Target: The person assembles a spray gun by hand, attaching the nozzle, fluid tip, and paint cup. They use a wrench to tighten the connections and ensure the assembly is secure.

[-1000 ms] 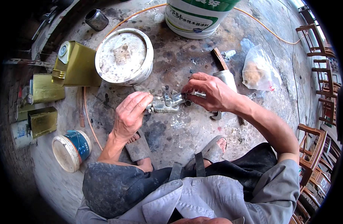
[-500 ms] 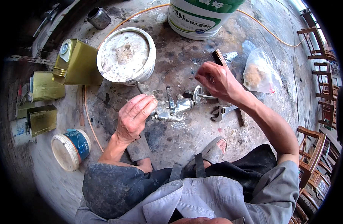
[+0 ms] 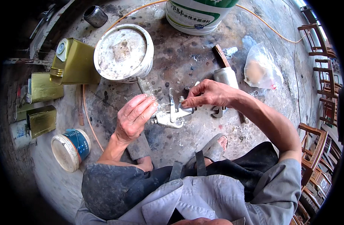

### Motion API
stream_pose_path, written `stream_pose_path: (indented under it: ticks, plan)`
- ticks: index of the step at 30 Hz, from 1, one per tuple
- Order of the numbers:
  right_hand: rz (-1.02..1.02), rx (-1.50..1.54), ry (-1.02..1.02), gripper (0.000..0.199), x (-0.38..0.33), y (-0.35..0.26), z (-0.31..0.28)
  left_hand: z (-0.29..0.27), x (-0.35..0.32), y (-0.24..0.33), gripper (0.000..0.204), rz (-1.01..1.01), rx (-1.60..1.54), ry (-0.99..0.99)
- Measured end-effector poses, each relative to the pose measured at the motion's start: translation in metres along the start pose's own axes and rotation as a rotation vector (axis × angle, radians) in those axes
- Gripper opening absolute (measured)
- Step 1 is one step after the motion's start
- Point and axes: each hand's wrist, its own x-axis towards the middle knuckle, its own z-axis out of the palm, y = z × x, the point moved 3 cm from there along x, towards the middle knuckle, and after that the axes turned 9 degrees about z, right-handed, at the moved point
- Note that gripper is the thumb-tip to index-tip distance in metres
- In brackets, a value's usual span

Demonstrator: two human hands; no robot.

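My left hand (image 3: 136,118) is closed on the rear of a metal paint spray gun (image 3: 168,119), above the stained floor. The gun's handle points up and away, past my fingertips. My right hand (image 3: 207,94) has its fingers pinched together at the gun's front end, by a small fitting. Whether a loose part sits between those fingertips is hidden. Just beyond the right hand stands a silver metal cup (image 3: 226,77). Partly under the right wrist lies an adjustable wrench (image 3: 218,111).
A white lidded bucket (image 3: 123,52) stands ahead left, beside a gold tin (image 3: 76,62). Farther off is a large green-and-white pail (image 3: 196,18). A wooden stick (image 3: 220,55) and a plastic bag (image 3: 262,67) lie ahead right. An orange hose (image 3: 90,123) runs along the left; wooden chairs (image 3: 314,150) line the right.
My right hand has come down and leftward to the front of the spray gun, uncovering the metal cup. My left hand keeps its hold, almost unmoved.
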Motion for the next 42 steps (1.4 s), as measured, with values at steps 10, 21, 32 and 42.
stream_pose_path:
  ticks: [10,21,32,42]
  plan:
    - [-0.021,0.156,0.013,0.046,0.008,0.017,0.0,0.002,0.001,0.001,0.03,0.013,0.015,0.005]
    - [0.107,-0.366,0.133,0.047,0.01,-0.008,0.01,0.005,0.009,0.011,0.032,0.063,-0.033,-0.1]
    - [0.069,-0.268,0.26,0.036,0.018,0.025,-0.013,0.008,0.001,0.006,0.035,0.033,-0.03,-0.071]
    - [0.153,0.145,-0.145,0.039,0.009,0.01,0.007,0.011,-0.008,0.005,0.04,-0.045,-0.051,-0.01]
